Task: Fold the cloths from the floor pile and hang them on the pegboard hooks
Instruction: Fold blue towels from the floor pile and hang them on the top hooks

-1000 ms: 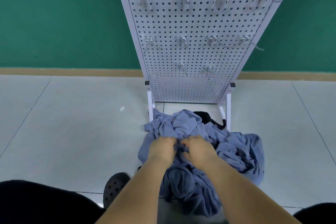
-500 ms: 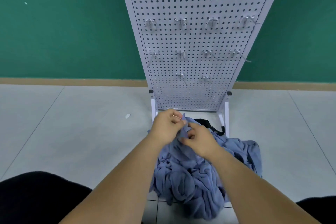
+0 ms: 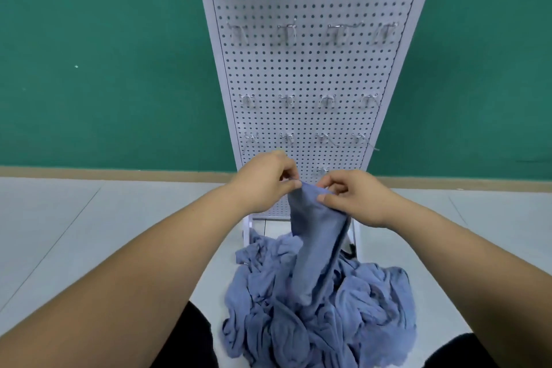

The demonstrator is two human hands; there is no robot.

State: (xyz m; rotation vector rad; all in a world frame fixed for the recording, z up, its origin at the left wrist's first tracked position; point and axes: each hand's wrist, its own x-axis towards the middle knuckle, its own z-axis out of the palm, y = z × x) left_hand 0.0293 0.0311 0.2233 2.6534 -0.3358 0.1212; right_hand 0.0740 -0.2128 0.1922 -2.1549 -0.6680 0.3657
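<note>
both hands, left hand point(image 3: 263, 181) and right hand point(image 3: 355, 199), pinching top edge of one blue-grey cloth point(image 3: 319, 236), crumpled pile of blue-grey cloths point(image 3: 322, 320) on near floor, white perforated pegboard point(image 3: 304, 69) beyond

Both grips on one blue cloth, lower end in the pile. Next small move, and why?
Probably raise it higher: left grip and right grip pinch the cloth at its top edge, while its lower end lies on the pile. It needs to hang free before folding.

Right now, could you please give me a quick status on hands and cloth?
Left hand, right hand: both pinching top of blue cloth. It hangs down to the pile. Pegboard hooks bare, nothing blocking.
</note>
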